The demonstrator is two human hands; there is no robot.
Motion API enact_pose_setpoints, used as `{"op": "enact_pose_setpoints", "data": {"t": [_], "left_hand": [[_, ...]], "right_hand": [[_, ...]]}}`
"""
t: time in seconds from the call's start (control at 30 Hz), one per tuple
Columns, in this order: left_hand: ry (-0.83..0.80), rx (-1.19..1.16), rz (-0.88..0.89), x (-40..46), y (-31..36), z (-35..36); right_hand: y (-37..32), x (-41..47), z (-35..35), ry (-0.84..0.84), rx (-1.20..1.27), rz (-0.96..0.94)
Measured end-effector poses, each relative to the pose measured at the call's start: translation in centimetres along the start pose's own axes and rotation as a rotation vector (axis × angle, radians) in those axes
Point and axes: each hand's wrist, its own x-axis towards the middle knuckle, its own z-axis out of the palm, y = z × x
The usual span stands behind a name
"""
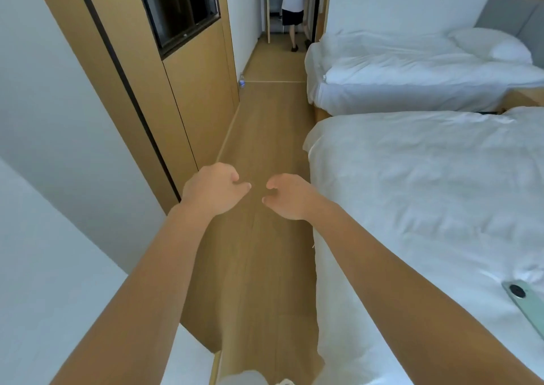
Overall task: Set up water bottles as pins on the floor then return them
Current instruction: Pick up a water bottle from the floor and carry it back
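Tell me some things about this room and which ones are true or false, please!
1. Both hands are holding water bottles. False: the left hand and the right hand hold nothing, fingers loosely curled.
2. A water bottle stands on the floor by the wooden wall panel. True.
3. A phone lies on the near bed. True.
4. The bottle is lying on the far bed. False: it is on the floor.
5. Another person stands at the far end of the passage. True.
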Motion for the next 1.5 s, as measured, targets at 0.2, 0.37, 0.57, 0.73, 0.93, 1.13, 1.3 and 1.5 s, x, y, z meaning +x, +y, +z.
{"op": "enact_pose_setpoints", "data": {"t": [0.2,0.37,0.57,0.73,0.93,1.13,1.3,1.5], "left_hand": [[-0.015,-0.032,-0.047,11.4,-0.6,0.3],[-0.004,-0.074,-0.096,23.1,-2.5,-0.7],[-0.006,-0.093,-0.117,37.4,-3.7,-2.5],[-0.042,-0.073,-0.08,48.2,-2.6,-1.4],[-0.078,-0.043,-0.077,62.4,0.4,0.1],[-0.059,-0.051,-0.079,76.1,4.9,1.0],[-0.048,-0.089,-0.107,86.0,6.7,1.7],[-0.071,-0.106,-0.141,97.3,5.8,3.2]], "right_hand": [[1.1,11.7,-2.3,-0.086,-0.056,-0.027],[0.9,23.6,-5.3,-0.063,-0.022,-0.059],[1.8,36.0,-8.3,-0.096,0.051,-0.057],[5.2,44.6,-11.0,-0.071,0.166,0.001],[10.7,57.4,-14.8,-0.052,0.17,0.036],[15.7,70.1,-21.4,-0.047,0.125,0.023],[19.2,79.6,-25.4,-0.037,0.064,-0.001],[21.9,90.6,-26.6,-0.068,0.034,-0.011]]}}
